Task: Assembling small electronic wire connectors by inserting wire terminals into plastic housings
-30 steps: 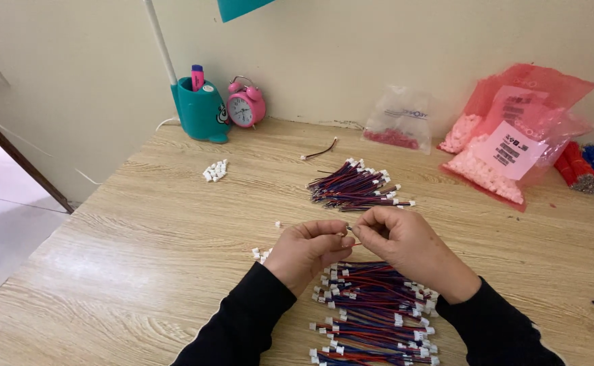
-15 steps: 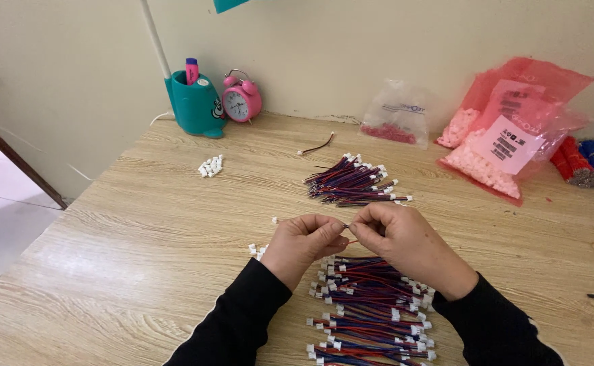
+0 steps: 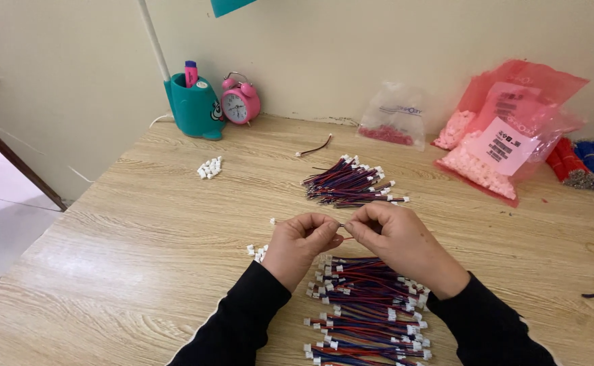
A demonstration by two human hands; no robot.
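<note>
Between the fingertips of both hands, just above the near edge of the bench (image 3: 141,224), a short red-and-blue wire lead (image 3: 343,228) is pinched; the left hand (image 3: 302,245) has its fingers (image 3: 324,230) closed together on one end, the right hand (image 3: 395,238) has its fingers (image 3: 356,229) clamped on the other, and the two sets of fingertips almost touch; whether a connector sits between them is too small to tell. Compared with half a second and a second earlier, the hands hold nearly the same pose and place; only the view has shifted a little, so the work on this one lead looks to be mid-step rather than finished. Directly below the fingers, towards the person, lies a pile of finished leads (image 3: 368,308) with white plugs at their ends; beyond the fingers lies a smaller bundle of leads (image 3: 348,183); just left of the left fingers sit a few loose white connectors (image 3: 256,252), and further off to the left another small cluster of white connectors (image 3: 209,167). Far beyond the fingers stand a teal pen holder (image 3: 192,108), a pink alarm clock (image 3: 239,102), a clear bag (image 3: 395,118) and pink bags (image 3: 507,132) of parts.
</note>
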